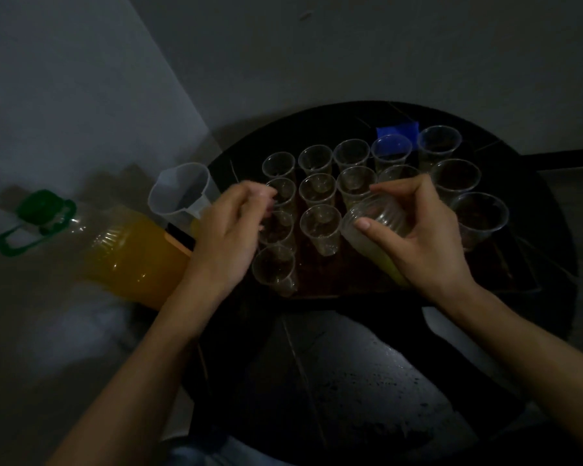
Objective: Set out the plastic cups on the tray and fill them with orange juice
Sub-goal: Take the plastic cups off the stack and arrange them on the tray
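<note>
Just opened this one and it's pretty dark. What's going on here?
A person is setting out clear plastic cups on a tray. The right hand grips a stack of cups lying on its side. The left hand is at the left column, its grip blurred. Over a dozen cups stand upright in rows, all empty. The orange juice bottle, capped, and a clear jug sit to the left, neither in hand.

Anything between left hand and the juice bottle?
Nothing visible. The juice bottle is right beside the left hand; the clear jug sits farther back, off the path. Right hand holds the cup stack.
</note>
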{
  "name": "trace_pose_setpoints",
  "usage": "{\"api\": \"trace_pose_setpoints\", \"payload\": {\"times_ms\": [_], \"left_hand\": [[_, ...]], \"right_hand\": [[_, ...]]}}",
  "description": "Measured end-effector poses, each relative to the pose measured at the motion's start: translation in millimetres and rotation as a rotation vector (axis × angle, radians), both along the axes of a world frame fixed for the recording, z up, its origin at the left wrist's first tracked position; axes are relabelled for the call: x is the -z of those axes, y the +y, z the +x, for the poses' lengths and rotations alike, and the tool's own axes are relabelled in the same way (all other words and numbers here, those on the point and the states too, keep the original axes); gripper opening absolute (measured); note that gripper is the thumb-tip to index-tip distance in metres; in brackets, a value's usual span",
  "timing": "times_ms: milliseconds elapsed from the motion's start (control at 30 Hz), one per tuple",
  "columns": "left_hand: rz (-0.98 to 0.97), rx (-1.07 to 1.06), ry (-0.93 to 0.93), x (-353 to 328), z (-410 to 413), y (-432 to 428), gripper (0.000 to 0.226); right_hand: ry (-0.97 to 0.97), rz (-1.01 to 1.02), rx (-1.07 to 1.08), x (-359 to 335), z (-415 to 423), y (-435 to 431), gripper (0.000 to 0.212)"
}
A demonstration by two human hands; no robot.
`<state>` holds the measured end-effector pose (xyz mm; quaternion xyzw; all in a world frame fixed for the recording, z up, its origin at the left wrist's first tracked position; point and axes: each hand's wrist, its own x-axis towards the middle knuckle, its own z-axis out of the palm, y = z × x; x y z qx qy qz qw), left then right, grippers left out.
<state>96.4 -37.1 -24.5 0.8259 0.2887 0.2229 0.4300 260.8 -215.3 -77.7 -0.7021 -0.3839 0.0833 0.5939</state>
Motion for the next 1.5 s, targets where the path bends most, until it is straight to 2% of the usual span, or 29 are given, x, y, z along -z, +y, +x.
{"api": "trace_pose_setpoints", "payload": {"times_ms": [133, 200, 267, 433, 600, 700, 833, 933, 1033, 1167, 1233, 1300, 1400, 1500], "left_hand": [[-0.281, 0.189, 0.346, -23, 37, -30, 0.050], [-0.369, 0.197, 0.349, -23, 49, -41, 0.043], [-0.371, 0.172, 0.329, -22, 53, -44, 0.039], [-0.293, 0.090, 0.375, -26, 56, -35, 0.032], [-0.378, 0.089, 0.410, -30, 55, -35, 0.049], [-0.413, 0.099, 0.424, -30, 56, -35, 0.043], [-0.376, 0.076, 0.520, -30, 57, -34, 0.046], [-0.293, -0.004, 0.503, -33, 58, -33, 0.051], [-0.157, -0.073, 0.402, -42, 57, -29, 0.047], [-0.189, -0.152, 0.196, -53, 43, -14, 0.028], [-0.155, -0.163, 0.168, -47, 35, -10, 0.037], [-0.049, -0.142, 0.214, -33, 30, -8, 0.049], [0.180, -0.078, 0.355, -9, 28, -19, 0.046], [0.272, -0.020, 0.446, 10, 25, -31, 0.050]], "right_hand": [[0.027, 0.023, -0.032, -3, -7, 6, 0.057], [0.020, 0.035, -0.055, -5, -8, 7, 0.051], [0.009, 0.034, -0.081, -6, -7, 8, 0.052], [-0.043, -0.055, -0.196, -9, -4, 7, 0.075], [-0.069, -0.059, -0.204, -9, -4, 6, 0.075], [-0.052, -0.063, -0.202, -11, -6, 5, 0.075], [-0.023, -0.057, -0.194, -12, -6, 5, 0.072], [-0.070, -0.098, -0.158, -10, -4, 5, 0.068], [-0.074, -0.134, -0.109, -8, 2, 3, 0.071], [-0.092, -0.157, -0.039, -10, 16, -4, 0.072], [-0.086, -0.144, -0.009, -12, 26, -9, 0.074], [-0.059, -0.103, 0.038, -14, 35, -14, 0.075], [-0.014, -0.057, 0.123, -15, 44, -21, 0.069], [-0.012, -0.042, 0.142, -15, 47, -25, 0.066]]}}
